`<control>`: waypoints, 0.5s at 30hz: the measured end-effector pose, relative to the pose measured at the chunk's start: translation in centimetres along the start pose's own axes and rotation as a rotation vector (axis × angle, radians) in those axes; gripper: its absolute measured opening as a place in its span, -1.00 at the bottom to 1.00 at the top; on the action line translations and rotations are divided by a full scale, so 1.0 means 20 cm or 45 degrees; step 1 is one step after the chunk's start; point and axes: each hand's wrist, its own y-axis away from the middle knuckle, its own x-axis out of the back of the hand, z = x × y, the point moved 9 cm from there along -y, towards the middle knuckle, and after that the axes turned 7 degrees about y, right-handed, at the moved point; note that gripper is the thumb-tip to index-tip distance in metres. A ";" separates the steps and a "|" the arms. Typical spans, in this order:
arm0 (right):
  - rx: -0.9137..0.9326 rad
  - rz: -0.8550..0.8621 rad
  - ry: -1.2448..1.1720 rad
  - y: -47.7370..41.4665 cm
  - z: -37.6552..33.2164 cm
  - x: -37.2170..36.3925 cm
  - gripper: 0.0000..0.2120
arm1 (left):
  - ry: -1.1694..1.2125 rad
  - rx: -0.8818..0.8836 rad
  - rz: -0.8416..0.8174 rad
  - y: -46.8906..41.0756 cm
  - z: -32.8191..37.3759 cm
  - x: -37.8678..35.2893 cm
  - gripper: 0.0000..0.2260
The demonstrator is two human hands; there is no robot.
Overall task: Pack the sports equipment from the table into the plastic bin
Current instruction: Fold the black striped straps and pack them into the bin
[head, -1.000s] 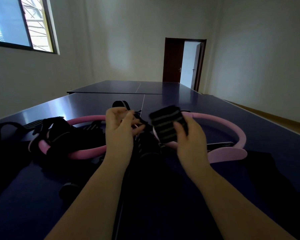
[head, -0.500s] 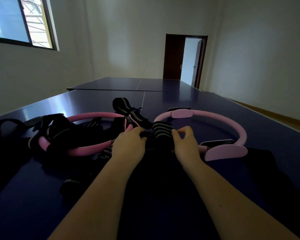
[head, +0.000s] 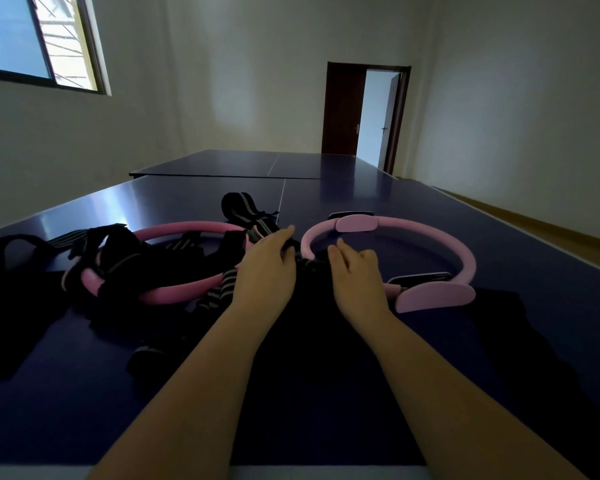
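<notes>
My left hand (head: 267, 268) and right hand (head: 357, 271) have lowered the striped wrap (head: 308, 266) beside the right-hand pink ring (head: 467, 261), pressing flat, apart; released, it could unroll.

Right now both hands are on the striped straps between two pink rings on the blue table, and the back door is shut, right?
No, the door stands open; the head view shows it. Left hand and right hand are on the striped straps between two pink rings on the blue table.
</notes>
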 end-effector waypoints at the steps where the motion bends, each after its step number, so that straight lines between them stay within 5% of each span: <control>1: -0.038 0.003 -0.120 0.00 -0.01 0.02 -0.60 | 0.080 -0.023 0.003 0.01 0.06 0.01 -0.63; 5: -0.165 -0.017 -0.510 0.01 0.02 0.14 -0.68 | 0.389 0.041 -0.023 0.03 0.20 0.03 -0.67; 10: -0.241 -0.384 -0.488 0.19 0.10 0.13 -0.56 | 0.638 0.220 -0.136 0.15 0.24 -0.08 -0.66; 15: -0.179 -0.283 -0.463 0.31 0.24 0.41 -0.71 | 0.930 0.366 -0.297 0.29 0.34 -0.29 -0.72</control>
